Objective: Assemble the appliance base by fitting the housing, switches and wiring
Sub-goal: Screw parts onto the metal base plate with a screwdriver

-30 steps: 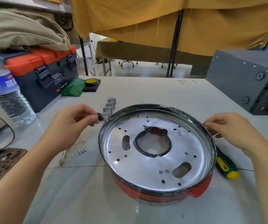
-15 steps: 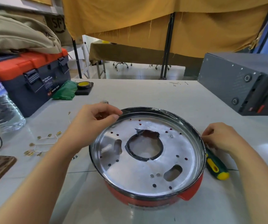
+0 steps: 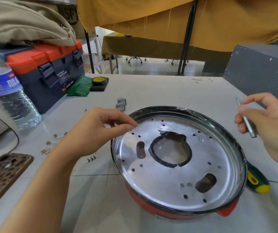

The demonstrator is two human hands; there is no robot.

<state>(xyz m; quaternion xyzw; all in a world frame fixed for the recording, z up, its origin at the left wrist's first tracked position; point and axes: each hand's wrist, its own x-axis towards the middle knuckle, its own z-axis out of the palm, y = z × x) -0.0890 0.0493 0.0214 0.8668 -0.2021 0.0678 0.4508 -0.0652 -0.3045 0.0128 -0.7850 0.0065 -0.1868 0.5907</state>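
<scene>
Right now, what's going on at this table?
A person is working on a round red appliance base with a shiny perforated metal plate that sits on the white table. The left hand pinches at the plate's far-left rim; whether it holds a small part is unclear. The right hand is raised off the base, gripping a thin silver metal tool. A green-and-yellow screwdriver lies to the right of the base, small grey switches behind it.

The left hand (image 3: 99, 126), forearm reaching in from the lower left, curls thumb and forefinger together at the far-left rim of the round red appliance base with its silver metal plate (image 3: 176, 162), while the right hand (image 3: 269, 125) hovers above its far-right rim pinching a thin grey metal tool (image 3: 245, 121).
</scene>
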